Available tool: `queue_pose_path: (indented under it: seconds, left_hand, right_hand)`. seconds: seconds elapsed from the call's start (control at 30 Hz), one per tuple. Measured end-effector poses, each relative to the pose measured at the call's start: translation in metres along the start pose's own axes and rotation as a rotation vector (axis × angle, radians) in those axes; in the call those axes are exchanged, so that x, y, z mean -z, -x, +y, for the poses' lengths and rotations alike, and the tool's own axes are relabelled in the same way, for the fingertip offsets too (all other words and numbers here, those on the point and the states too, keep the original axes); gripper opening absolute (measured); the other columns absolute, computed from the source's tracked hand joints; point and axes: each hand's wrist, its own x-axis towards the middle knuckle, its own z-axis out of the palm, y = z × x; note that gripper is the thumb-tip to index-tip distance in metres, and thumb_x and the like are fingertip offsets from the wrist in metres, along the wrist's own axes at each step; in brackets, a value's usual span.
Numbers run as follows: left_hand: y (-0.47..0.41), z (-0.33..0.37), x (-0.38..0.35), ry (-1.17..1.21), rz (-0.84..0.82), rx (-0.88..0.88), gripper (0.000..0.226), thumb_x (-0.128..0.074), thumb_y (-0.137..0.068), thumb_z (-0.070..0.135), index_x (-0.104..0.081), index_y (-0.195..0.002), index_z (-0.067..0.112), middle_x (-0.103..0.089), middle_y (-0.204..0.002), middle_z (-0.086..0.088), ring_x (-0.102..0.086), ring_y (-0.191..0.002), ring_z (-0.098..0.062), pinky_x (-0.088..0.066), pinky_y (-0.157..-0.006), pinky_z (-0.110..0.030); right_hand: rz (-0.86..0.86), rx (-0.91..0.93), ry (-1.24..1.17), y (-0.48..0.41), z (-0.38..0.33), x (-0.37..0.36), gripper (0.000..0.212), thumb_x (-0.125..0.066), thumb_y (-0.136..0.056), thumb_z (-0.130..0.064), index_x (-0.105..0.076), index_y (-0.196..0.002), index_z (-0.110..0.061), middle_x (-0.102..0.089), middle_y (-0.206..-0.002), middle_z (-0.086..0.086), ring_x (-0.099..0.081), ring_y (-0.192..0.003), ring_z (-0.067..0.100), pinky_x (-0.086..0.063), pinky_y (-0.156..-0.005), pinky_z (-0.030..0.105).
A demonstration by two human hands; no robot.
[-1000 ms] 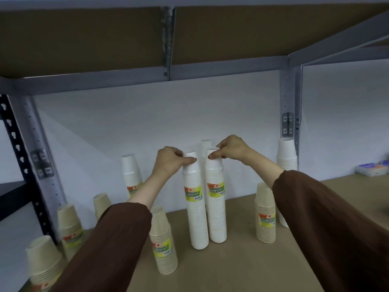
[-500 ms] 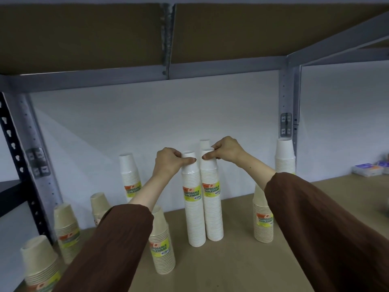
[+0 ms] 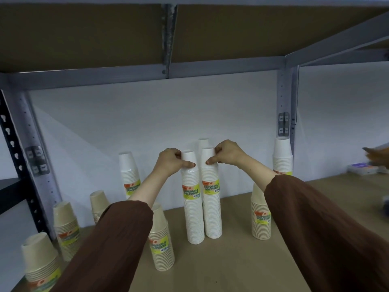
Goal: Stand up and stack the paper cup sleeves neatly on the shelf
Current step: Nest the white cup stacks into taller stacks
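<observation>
Two tall white cup sleeves stand upright side by side in the middle of the brown shelf board point(image 3: 242, 270). My left hand point(image 3: 170, 162) grips the top of the left white sleeve point(image 3: 193, 218). The top of the right white sleeve point(image 3: 212, 211) is pinched by my right hand point(image 3: 226, 152). A third white sleeve point(image 3: 203, 142) stands right behind them, mostly hidden. Both sleeves carry yellow-green labels.
Another white sleeve point(image 3: 129, 175) stands at the back left and one point(image 3: 282, 157) by the right post. Shorter tan sleeves stand at the right point(image 3: 261, 222), in front point(image 3: 161, 245) and along the left edge point(image 3: 65, 228). Small boxes point(image 3: 362, 168) lie far right. The upper shelf hangs low overhead.
My hands have slid a little lower around the tops of the two white sleeves. The camera view has shifted slightly; the sleeves stay upright together.
</observation>
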Motion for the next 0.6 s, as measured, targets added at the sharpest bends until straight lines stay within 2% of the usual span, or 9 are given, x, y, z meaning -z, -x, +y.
queue_pose_path:
  seconds: [0.1,0.27,0.4,0.5,0.6]
  left_hand:
    - [-0.0002,0.0006,-0.0004,0.003,0.013,-0.007,0.048,-0.081,-0.066,0.02,-0.063,-0.106,0.001,-0.066,-0.111,-0.013,-0.055,-0.087,-0.016,-0.041,-0.075,-0.024]
    - [-0.0012,-0.0005,-0.0003,-0.004,0.021,-0.017,0.047,-0.081,-0.067,0.02,-0.063,-0.106,0.0,-0.066,-0.111,-0.013,-0.055,-0.087,-0.016,-0.041,-0.075,-0.024]
    - [-0.0019,-0.0014,-0.0002,-0.016,0.012,-0.015,0.052,-0.08,-0.068,0.021,-0.06,-0.111,0.001,-0.064,-0.116,-0.013,-0.059,-0.1,-0.022,-0.041,-0.077,-0.024]
    - [-0.0025,-0.0014,0.0008,-0.017,0.009,-0.006,0.06,-0.08,-0.068,0.022,-0.056,-0.119,0.002,-0.061,-0.121,-0.013,-0.057,-0.109,-0.024,-0.042,-0.08,-0.025]
    - [-0.0031,-0.0022,0.0027,-0.018,0.008,-0.005,0.062,-0.079,-0.069,0.022,-0.054,-0.122,0.003,-0.06,-0.124,-0.012,-0.056,-0.112,-0.024,-0.041,-0.081,-0.024]
  right_hand:
    - [0.028,0.007,-0.018,0.0015,-0.0004,-0.0023,0.047,-0.078,-0.069,-0.018,-0.064,-0.102,0.012,-0.067,-0.11,0.023,-0.064,-0.102,0.033,-0.051,-0.09,0.041]
    - [0.023,0.018,-0.03,0.0002,0.0011,-0.0026,0.04,-0.077,-0.07,-0.016,-0.067,-0.1,0.008,-0.068,-0.108,0.02,-0.064,-0.101,0.03,-0.052,-0.088,0.038]
    - [-0.008,0.022,-0.009,-0.0021,0.0012,-0.0029,0.042,-0.078,-0.07,-0.018,-0.066,-0.102,0.007,-0.068,-0.108,0.019,-0.064,-0.098,0.029,-0.051,-0.087,0.036]
    - [-0.043,0.023,0.02,-0.0032,0.0003,-0.002,0.044,-0.078,-0.07,-0.025,-0.066,-0.101,0.004,-0.068,-0.103,0.013,-0.058,-0.085,0.019,-0.049,-0.073,0.029]
    - [-0.044,0.018,0.022,-0.0028,0.0012,-0.0005,0.047,-0.074,-0.073,-0.036,-0.066,-0.1,0.001,-0.062,-0.088,0.006,-0.054,-0.081,0.016,-0.041,-0.057,0.019]
